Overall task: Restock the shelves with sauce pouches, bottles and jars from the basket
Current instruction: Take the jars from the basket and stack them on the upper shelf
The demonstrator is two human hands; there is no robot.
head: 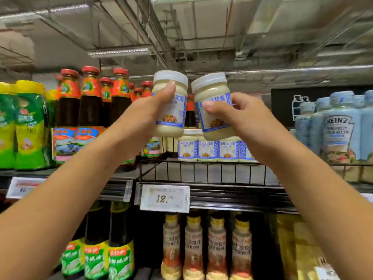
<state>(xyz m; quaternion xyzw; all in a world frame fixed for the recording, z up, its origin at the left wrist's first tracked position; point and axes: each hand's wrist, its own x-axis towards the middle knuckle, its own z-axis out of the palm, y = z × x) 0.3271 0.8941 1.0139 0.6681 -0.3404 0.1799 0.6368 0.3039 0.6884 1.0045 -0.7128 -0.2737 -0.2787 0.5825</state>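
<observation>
My left hand grips a white-capped jar of pale salad dressing with a blue label, raised above the top shelf. My right hand grips a second, matching jar, tilted slightly left. The two jars sit side by side, caps nearly touching. Below them, a row of the same jars stands behind the black wire rail of the top shelf. The basket is out of view.
Dark sauce bottles with red caps stand left of the jars, green-yellow pouches farther left. Pale blue Heinz bottles fill the right. A 12.50 price tag hangs on the shelf edge. Dressing bottles line the lower shelf.
</observation>
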